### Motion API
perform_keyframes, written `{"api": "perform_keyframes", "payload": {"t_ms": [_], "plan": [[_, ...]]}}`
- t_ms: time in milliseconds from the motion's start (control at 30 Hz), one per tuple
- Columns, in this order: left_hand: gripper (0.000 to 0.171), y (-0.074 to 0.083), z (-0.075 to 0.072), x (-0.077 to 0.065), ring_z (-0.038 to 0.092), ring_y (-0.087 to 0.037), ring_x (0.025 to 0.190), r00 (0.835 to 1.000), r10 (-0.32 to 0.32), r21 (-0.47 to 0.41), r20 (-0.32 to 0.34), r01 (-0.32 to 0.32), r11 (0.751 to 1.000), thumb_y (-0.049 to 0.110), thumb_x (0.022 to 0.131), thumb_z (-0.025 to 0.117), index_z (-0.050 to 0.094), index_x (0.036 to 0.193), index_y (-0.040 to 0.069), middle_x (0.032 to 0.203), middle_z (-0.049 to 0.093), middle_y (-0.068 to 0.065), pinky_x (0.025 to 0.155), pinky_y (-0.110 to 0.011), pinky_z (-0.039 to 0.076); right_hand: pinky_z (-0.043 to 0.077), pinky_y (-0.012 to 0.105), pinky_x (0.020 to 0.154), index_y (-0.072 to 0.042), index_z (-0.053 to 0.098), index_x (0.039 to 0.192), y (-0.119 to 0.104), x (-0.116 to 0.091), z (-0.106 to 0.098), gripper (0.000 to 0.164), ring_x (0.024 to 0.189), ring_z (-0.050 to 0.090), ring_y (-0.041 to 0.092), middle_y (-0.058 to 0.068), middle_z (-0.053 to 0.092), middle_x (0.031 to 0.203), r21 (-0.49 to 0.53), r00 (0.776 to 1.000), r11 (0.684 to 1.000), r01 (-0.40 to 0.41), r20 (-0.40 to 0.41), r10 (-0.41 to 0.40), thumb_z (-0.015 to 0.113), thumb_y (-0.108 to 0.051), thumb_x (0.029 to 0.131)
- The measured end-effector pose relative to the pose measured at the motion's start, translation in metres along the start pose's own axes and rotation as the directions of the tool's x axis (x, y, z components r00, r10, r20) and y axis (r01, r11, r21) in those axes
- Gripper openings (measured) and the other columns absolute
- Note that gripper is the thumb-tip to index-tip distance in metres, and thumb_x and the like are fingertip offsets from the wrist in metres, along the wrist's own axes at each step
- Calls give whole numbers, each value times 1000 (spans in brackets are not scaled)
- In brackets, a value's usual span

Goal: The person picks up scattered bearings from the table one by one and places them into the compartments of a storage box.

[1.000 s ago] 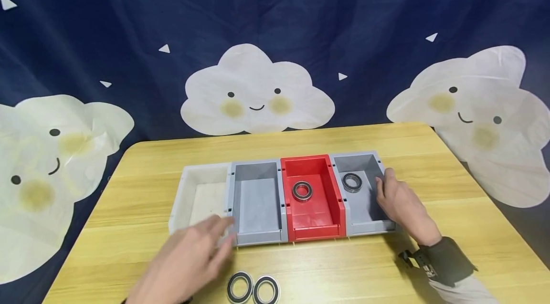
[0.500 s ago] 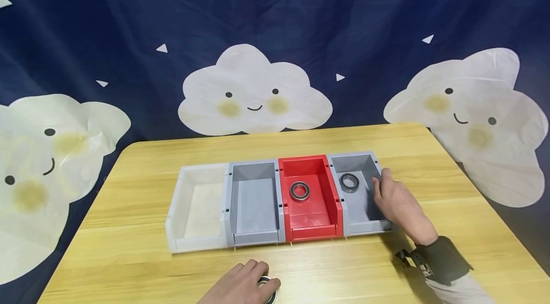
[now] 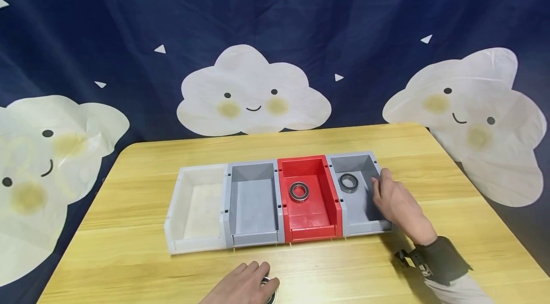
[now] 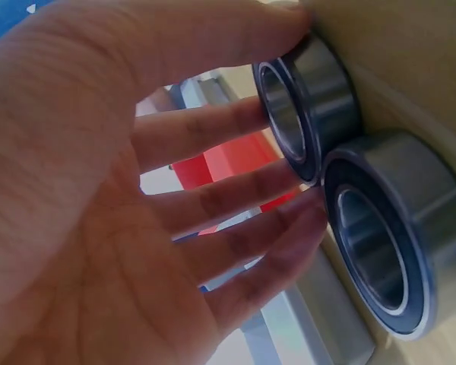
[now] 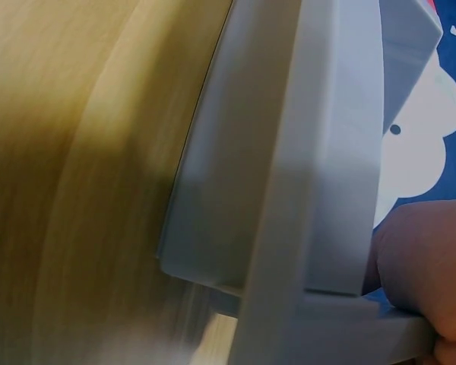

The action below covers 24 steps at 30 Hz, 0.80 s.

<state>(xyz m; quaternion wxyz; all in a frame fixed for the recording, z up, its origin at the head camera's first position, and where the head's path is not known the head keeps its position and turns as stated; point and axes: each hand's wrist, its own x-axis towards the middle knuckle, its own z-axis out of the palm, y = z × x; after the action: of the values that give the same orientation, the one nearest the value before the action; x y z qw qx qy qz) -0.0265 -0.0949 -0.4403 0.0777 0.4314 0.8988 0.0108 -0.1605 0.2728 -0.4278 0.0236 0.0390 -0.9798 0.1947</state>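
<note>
Low at the front of the table, my left hand (image 3: pixel 242 285) reaches over ball bearings; the head view shows only part of one bearing (image 3: pixel 272 297). In the left wrist view the thumb and fingertips pinch a bearing (image 4: pixel 336 95) standing on its edge side by side with a second bearing (image 4: pixel 441 220), close to the little finger. My right hand (image 3: pixel 399 206) grips the right side wall of the right-hand grey bin (image 3: pixel 361 213). Inside that bin lies a bearing (image 3: pixel 349 190), and another bearing (image 3: pixel 299 200) lies in the red bin (image 3: pixel 309 218).
Left of the red bin, a middle grey bin (image 3: pixel 257 208) and a white bin (image 3: pixel 202 213) complete the joined row. All of them stand on a wooden table (image 3: pixel 129 227). Behind the table hangs a dark blue curtain (image 3: pixel 365 22) with clouds.
My left hand has moved from beside the white bin, down and right onto the two bearings at the front, and has closed its fingers there. The right hand has stayed at the grey bin.
</note>
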Motion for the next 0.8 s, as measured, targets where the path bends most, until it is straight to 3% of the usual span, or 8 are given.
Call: {"api": "perform_keyframes", "payload": {"t_ms": [233,533,800], "plan": [[46,1,0,2,38,-5,72,999,33,82,-11,-32,996,64,97,52,70,105,23,86,49,7,68,-19,38,41,42,43,5,36,99,0,-1,0,22,49,52,27,14,45,59,-4,1000,1000,1,-13,-2,39,-16,107],[38,2,-3,1,31,-5,67,992,115,203,-55,-102,974,57,97,55,70,103,22,80,42,7,63,-16,25,41,43,43,5,36,100,0,-1,2,23,48,53,27,15,46,58,-8,1000,1000,1,-16,-2,40,-16,107],[41,-1,-10,2,33,-3,70,995,90,76,36,-92,993,59,98,54,68,111,22,83,40,9,65,-15,31,41,43,43,5,36,100,1,0,2,23,49,53,27,15,46,58,-5,1000,1000,-2,-16,2,40,-16,107]]}}
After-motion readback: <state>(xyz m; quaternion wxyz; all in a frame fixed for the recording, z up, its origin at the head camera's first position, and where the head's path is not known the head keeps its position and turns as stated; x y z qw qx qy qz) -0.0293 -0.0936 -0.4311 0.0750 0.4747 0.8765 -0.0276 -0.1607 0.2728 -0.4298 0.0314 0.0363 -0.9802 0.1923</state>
